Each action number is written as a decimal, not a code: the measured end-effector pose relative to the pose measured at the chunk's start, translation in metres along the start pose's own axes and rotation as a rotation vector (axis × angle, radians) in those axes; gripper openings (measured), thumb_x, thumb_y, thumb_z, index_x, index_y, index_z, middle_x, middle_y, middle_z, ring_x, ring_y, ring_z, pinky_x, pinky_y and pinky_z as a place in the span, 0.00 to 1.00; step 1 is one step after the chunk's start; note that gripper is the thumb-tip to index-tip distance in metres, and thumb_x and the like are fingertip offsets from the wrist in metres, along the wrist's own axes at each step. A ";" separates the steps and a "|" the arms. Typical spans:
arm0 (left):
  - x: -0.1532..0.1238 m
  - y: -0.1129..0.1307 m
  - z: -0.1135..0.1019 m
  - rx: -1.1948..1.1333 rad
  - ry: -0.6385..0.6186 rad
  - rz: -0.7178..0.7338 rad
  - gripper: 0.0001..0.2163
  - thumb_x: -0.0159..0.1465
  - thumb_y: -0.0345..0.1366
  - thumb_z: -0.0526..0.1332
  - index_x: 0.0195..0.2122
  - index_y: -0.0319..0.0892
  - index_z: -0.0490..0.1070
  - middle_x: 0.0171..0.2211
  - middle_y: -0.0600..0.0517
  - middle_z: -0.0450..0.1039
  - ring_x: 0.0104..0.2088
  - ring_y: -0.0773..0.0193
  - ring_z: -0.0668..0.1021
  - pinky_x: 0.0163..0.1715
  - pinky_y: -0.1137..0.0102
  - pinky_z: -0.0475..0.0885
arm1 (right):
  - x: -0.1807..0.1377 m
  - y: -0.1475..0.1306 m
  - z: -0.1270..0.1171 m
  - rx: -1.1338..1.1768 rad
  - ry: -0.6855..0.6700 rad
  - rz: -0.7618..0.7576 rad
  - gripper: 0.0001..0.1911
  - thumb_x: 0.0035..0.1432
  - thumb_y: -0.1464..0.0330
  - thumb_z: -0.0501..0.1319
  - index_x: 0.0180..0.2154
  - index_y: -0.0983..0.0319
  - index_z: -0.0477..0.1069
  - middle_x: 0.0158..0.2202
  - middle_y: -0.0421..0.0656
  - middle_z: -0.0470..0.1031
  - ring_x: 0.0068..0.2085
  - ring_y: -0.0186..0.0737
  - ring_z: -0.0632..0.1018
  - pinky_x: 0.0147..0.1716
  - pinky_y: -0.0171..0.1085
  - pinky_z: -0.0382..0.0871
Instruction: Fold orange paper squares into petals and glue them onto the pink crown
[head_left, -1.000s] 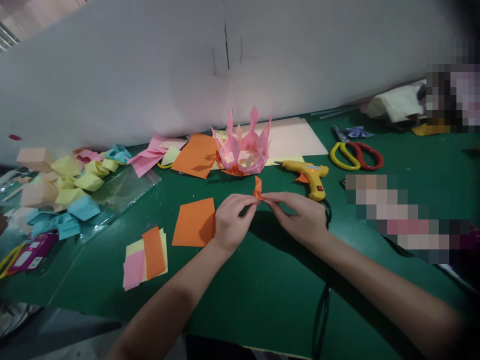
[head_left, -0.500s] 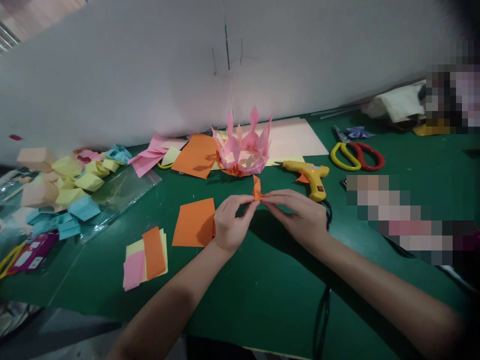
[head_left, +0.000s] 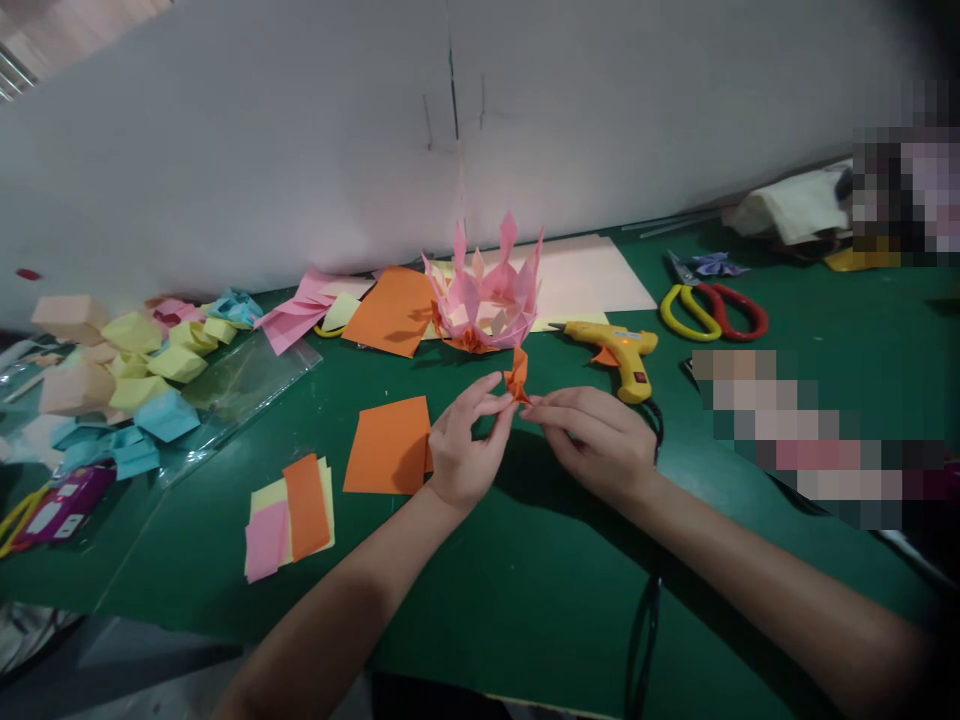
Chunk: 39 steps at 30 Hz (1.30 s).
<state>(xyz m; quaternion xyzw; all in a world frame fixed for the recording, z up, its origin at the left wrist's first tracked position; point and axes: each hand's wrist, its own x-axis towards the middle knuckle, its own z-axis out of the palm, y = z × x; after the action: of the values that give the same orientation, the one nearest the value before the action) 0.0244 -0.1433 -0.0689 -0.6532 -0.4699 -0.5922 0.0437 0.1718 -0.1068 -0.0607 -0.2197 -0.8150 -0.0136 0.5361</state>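
Note:
Between the fingertips of both hands is a small folded orange paper piece [head_left: 517, 376], its strip end pointing up. My left hand [head_left: 471, 435] pinches it from the left, with the index finger partly raised. From the right, my right hand [head_left: 596, 432] pinches its lower right edge. Just beyond stands a pink folded-paper crown [head_left: 491, 300] with pointed tips and orange folds at its base. A yellow hot glue gun [head_left: 619, 350] lies behind my right hand. Beside my left wrist is an orange paper sheet [head_left: 388, 447].
Small pink, yellow and orange paper slips [head_left: 306, 510] lie front left. Folded paper shapes [head_left: 135, 370] sit on a clear plastic bag at the left. Red-and-yellow-handled scissors [head_left: 712, 310] rest at the back right. The glue gun's black cord [head_left: 649, 620] runs to the table's front edge.
The orange piece has tilted and shifted slightly right. My left index finger has lifted off it, and my right fingers have curled more closely at its edge.

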 end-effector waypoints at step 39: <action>0.001 0.001 0.002 -0.115 -0.152 -0.363 0.15 0.58 0.30 0.62 0.47 0.44 0.71 0.27 0.54 0.76 0.30 0.67 0.78 0.36 0.69 0.76 | -0.013 0.010 0.004 0.029 -0.179 0.053 0.12 0.60 0.77 0.55 0.44 0.60 0.69 0.38 0.48 0.77 0.39 0.41 0.77 0.40 0.42 0.74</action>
<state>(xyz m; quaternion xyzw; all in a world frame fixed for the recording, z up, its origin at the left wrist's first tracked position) 0.0264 -0.1419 -0.0680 -0.6018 -0.5473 -0.5653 -0.1369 0.1764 -0.1007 -0.0760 -0.2337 -0.8537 0.0322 0.4642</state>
